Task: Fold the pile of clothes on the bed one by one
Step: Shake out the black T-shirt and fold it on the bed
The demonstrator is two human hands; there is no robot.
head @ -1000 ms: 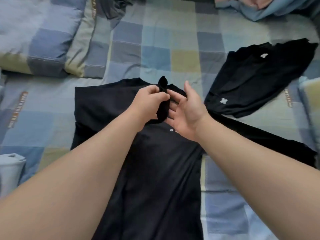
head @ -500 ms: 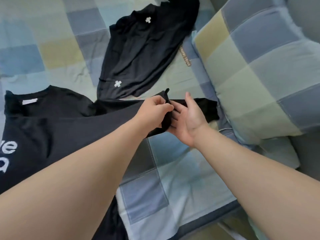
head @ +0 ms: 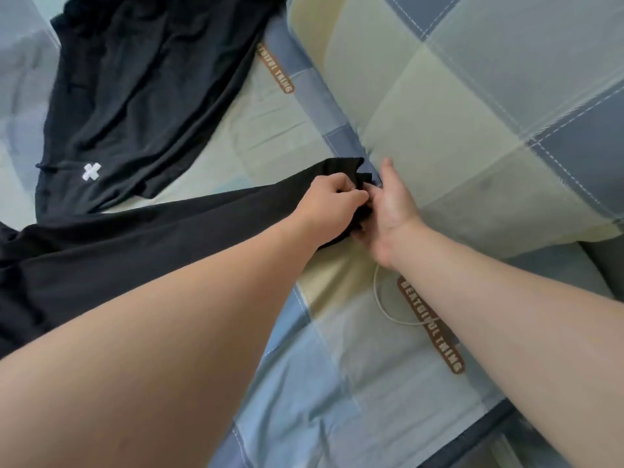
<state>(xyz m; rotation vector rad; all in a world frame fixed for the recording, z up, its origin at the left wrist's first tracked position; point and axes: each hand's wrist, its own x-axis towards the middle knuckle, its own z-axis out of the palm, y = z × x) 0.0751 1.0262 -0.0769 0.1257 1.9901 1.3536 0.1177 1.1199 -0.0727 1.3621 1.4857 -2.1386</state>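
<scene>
A black long-sleeved shirt (head: 101,258) lies on the checked bed sheet (head: 337,366), one sleeve (head: 216,217) stretched out to the right. My left hand (head: 332,197) grips the bunched end of that sleeve from above. My right hand (head: 391,204) meets it from the right, thumb up and fingers curled into the cuff's cloth. A second black garment (head: 135,89) with a white cross mark lies spread out at the upper left, apart from both hands.
A large checked pillow (head: 489,113) lies right behind the hands. A thin white cable (head: 381,298) curls on the sheet below my right wrist. The bed's edge (head: 472,430) runs across the lower right corner.
The view has swung right along the sleeve, from the shirt's body to its cuff. Both hands have slid outward to the sleeve end and lowered it onto the sheet beside the pillow.
</scene>
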